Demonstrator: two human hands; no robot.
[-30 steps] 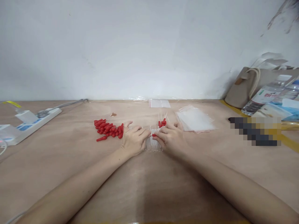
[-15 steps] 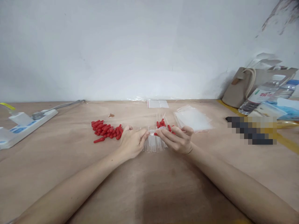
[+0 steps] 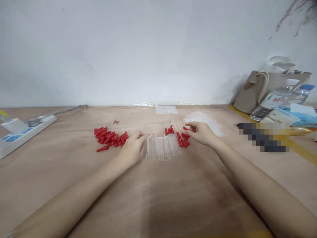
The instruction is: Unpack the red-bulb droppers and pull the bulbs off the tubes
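My left hand [image 3: 133, 147] is at the left end of a row of thin clear tubes [image 3: 160, 148]. Its fingers are curled together there, and what they hold, if anything, is hidden. To the right, my right hand [image 3: 200, 131] pinches a red rubber dropper bulb [image 3: 185, 128] between thumb and fingers. Just below that hand lie several loose red bulbs [image 3: 183, 142]. A few more red bulbs [image 3: 169, 130], with clear tubes pointing away from them, sit behind the row. Beside my left hand is a large heap of red bulbs [image 3: 109, 137], partly covered by the hand.
Clear plastic bags [image 3: 214, 127] lie behind my right hand, and a small zip bag [image 3: 165, 109] is by the wall. A white power strip [image 3: 47, 123] stands at left. At right are a beige bag [image 3: 247, 94], a water bottle [image 3: 272, 100] and a blurred-out dark object [image 3: 262, 137].
My hands, close together over the tubes before, have moved apart. The right went right and now pinches a red bulb; the left shifted slightly left. More loose bulbs show beside the tubes.
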